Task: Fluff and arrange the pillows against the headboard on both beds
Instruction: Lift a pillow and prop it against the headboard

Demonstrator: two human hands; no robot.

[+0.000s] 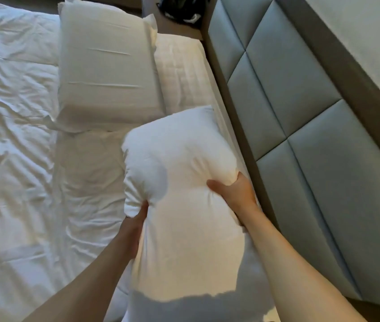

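The white pillow (179, 182) is up off the bed (17, 140), gripped at its two long sides: the left hand (135, 219) pinches a fold of its left edge, the right hand (233, 191) digs thumb and fingers into its right edge. This looks like the fluffing step. Just right of the right hand stands the padded grey headboard (289, 94); ahead of both hands a second pillow (107, 73) lies flat on the bed. Next, the held pillow probably needs plumping and setting against the headboard.

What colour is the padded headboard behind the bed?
The headboard is grey-blue, in stitched rectangular panels with a darker grey frame; the head view shows it.
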